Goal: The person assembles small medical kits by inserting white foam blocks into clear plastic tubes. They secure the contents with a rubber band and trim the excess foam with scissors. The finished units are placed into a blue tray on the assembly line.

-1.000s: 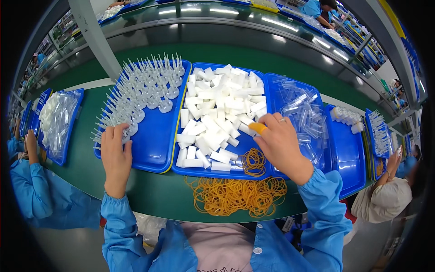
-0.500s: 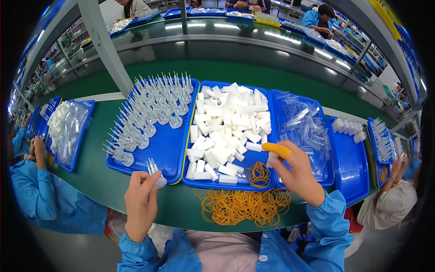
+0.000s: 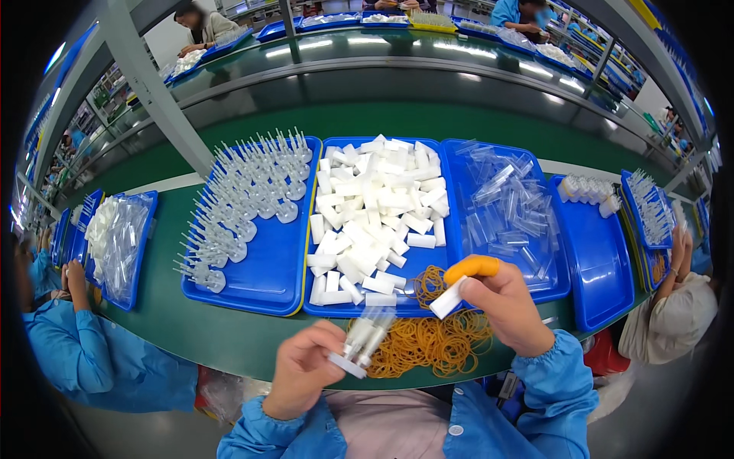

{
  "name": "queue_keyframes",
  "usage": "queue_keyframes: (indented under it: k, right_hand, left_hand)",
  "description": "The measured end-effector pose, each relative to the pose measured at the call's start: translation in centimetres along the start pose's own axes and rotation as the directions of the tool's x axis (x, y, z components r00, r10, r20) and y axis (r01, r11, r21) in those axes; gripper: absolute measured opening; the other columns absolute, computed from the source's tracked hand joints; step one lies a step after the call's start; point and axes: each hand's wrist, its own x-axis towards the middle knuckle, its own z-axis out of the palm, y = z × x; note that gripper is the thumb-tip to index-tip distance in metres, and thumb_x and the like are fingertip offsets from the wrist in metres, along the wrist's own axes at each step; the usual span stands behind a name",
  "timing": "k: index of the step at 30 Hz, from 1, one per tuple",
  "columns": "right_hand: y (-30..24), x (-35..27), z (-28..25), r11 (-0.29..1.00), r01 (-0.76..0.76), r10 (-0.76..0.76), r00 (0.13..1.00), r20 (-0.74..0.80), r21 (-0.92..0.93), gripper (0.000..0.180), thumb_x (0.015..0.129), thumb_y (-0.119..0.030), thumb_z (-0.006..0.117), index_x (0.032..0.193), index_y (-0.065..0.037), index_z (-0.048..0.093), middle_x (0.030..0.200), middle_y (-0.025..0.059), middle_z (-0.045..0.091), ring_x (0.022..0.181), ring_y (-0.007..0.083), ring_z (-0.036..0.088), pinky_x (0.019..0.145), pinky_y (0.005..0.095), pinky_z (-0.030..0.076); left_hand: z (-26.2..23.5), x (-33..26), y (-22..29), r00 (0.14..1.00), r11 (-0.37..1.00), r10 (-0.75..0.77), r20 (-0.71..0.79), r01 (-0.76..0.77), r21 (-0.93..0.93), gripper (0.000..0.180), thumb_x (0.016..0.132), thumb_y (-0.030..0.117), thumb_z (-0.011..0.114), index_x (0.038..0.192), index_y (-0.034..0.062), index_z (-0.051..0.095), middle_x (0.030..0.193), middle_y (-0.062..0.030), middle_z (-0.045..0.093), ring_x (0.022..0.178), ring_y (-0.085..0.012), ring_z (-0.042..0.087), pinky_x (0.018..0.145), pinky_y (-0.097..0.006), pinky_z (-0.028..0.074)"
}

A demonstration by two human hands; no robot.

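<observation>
My left hand (image 3: 304, 366) is closed on a clear plastic pronged piece (image 3: 368, 340), blurred and tilted, its flat base by my fingertips and its prongs pointing up and away. A white foam-like block (image 3: 448, 300) is pinched between thumb and index finger of my right hand (image 3: 505, 304); an orange finger cot (image 3: 472, 268) covers that index finger. Both hands are at the near side of a blue tray (image 3: 336, 310) heaped with similar white blocks (image 3: 375, 206). Orange rubber bands (image 3: 413, 348) lie in a loose pile on the table between my hands.
At the left, a blue tray (image 3: 264, 279) holds rows of upright pronged pieces (image 3: 248, 180). Clear plastic sleeves (image 3: 508, 203) fill the tray at the right. Beyond it, another blue tray (image 3: 600, 268) has white capped pieces at its far end. Co-workers sit at both sides.
My left hand has moved right and nearer, carrying the pronged piece over the table edge. My right hand has drawn back a little from the heap with a white block. The view has shifted slightly.
</observation>
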Motion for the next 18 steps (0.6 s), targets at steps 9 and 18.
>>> queue_keyframes:
  k: [9,18]
  right_hand:
    - [1.8,-0.5,0.8,0.960,-0.167,0.171,0.985,0.005,0.226,0.022,0.088,-0.012,0.063,0.106,-0.001,0.058,0.096,0.0050,0.062,0.089,0.0113,0.059,0.083,0.0260,0.047]
    - [1.8,-1.3,1.7,0.982,-0.188,0.185,0.965,0.187,0.000,0.015,0.085,-0.014,0.068,0.094,-0.002,0.064,0.089,0.0022,0.064,0.082,0.0073,0.057,0.075,0.0221,0.046]
  left_hand:
    - [2.1,1.1,-0.9,0.968,0.993,-0.083,0.238,0.062,0.096,0.022,0.081,-0.008,0.064,0.102,-0.0033,0.059,0.103,-0.0088,0.050,0.094,-0.0163,0.058,0.085,-0.030,0.050]
    - [2.1,0.7,-1.3,0.979,0.875,0.061,0.194,-0.146,0.461,0.023,0.076,-0.002,0.071,0.097,-0.0011,0.063,0.096,-0.0098,0.058,0.087,-0.0157,0.060,0.077,-0.026,0.053]
